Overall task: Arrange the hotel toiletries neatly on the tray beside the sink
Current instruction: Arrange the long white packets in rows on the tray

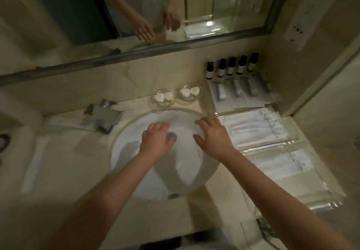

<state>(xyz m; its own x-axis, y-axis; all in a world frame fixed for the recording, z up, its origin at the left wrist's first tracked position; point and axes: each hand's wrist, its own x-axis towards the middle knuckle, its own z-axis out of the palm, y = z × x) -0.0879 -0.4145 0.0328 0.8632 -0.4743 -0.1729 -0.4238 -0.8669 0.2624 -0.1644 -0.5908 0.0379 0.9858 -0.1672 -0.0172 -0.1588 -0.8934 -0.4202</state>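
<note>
Head view looks down on the sink (136,172), and I place everything from that. Both my hands hang over the bowl, holding nothing: my left hand (155,140) is loosely curled above the drain (171,136), my right hand (213,136) has its fingers spread flat over the bowl near the right rim.

The toiletries sit to the right of the sink. Five dark bottles (231,65) stand in a row at the back against the wall, behind the sink's right edge. Just in front of them lie flat sachets (239,94) on what looks like a clear tray (209,104); blur keeps me from being sure of its edges. Nearer me, still right of the sink, lie two white packets (257,131) in clear wrap. Behind the sink stand two glass dishes (176,96) with heart-shaped soaps (187,92).

I judge most of it already tidy, with little left but squaring up.

What could go wrong: the bottles are tall and close together, so a sideways brush as I reach past would topple one into the rest. The glass dishes stand right at the sink's back rim, on my way to the tray; a careless wrist could knock one into the bowl. The wrapped packets look slippery, and a push on one could shift the other.
</note>
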